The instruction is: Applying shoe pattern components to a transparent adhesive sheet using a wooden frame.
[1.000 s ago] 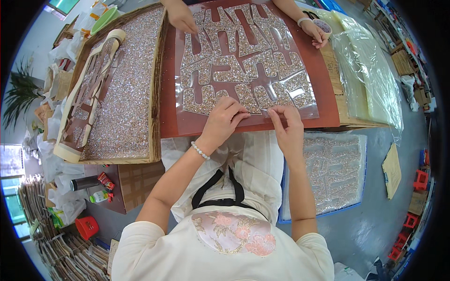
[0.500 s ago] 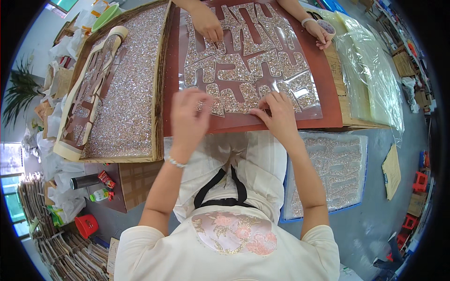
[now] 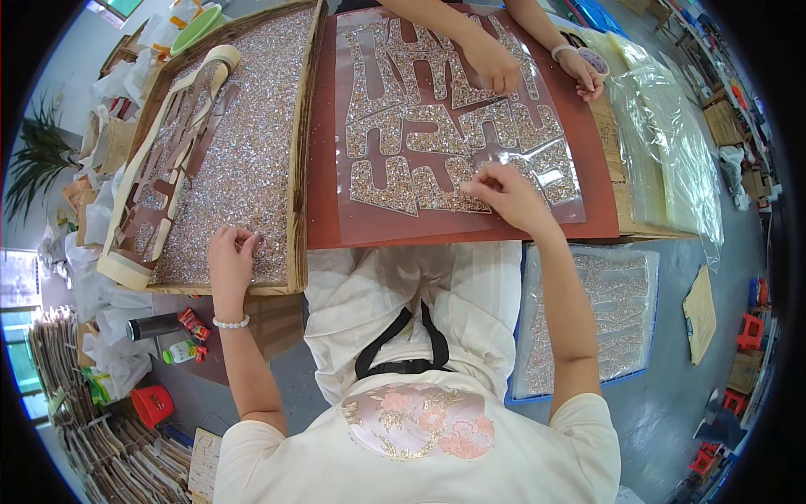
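Observation:
My left hand point(image 3: 230, 262) is at the near edge of a wooden tray point(image 3: 295, 193) full of glittering rhinestones point(image 3: 239, 151). Its thumb and fingertips come together over the stones; anything between them is too small to make out. Over the near right part of a clear sheet point(image 3: 537, 214), my right hand point(image 3: 510, 197) has its fingertips bunched low against the pattern. That sheet carries several stone-covered shapes point(image 3: 437, 189) with bare gaps between them, and lies on a reddish-brown board point(image 3: 327, 227). Whatever the right fingertips pinch is hidden.
A co-worker's hand point(image 3: 495, 67) reaches onto the sheet from the far side; the other rests near a round white item point(image 3: 596, 63). Inside the tray lies a cut-out template point(image 3: 176, 160). Plastic-wrapped sheets point(image 3: 663, 143) are at right, and a blue-edged tray point(image 3: 579, 328) sits below the board.
My left hand has moved from the sheet leftward and down to the stone tray. My right hand stays near the sheet's near edge. The co-worker's reaching hand has shifted right.

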Tool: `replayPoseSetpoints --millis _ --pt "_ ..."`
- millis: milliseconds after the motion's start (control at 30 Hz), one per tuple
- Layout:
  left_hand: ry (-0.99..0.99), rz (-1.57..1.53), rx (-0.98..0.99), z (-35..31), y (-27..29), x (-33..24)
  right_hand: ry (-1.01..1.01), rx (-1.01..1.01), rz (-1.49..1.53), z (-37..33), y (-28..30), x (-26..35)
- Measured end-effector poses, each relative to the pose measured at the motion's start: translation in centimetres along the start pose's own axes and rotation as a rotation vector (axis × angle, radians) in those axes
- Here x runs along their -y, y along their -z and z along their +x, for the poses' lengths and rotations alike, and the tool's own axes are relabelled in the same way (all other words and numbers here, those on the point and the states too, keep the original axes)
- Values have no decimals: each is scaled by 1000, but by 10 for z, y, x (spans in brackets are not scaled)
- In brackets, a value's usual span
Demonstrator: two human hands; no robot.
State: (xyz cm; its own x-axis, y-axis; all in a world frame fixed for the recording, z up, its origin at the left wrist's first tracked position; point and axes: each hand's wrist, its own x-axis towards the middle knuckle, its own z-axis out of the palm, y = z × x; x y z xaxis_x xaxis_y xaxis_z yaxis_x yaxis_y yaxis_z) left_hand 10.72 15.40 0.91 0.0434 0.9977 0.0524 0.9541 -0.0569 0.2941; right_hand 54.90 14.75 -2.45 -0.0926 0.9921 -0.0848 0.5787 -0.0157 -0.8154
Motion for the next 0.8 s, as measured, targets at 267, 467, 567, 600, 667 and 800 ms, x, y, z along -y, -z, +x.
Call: replayPoseSetpoints --millis 267,467,567,600,667,800 --pt "-28 -702 -273 16 -32 -94 6 -534 184 -46 8 -26" --pt "-341 -853 70 -1 -108 -237 -34 -616 125 -67 21 -36" --pt "-567 -701 -9 2 -143 -261 7 -621 88 -74 27 -36" --pt "-641 -667 -60 4 -150 -265 38 -630 65 -77 29 -35" --pt "-664 -642 -56 4 -157 -272 63 -643 44 -81 34 -41" --pt "-660 -624 -31 4 -164 -285 94 -640 33 -85 40 -53"
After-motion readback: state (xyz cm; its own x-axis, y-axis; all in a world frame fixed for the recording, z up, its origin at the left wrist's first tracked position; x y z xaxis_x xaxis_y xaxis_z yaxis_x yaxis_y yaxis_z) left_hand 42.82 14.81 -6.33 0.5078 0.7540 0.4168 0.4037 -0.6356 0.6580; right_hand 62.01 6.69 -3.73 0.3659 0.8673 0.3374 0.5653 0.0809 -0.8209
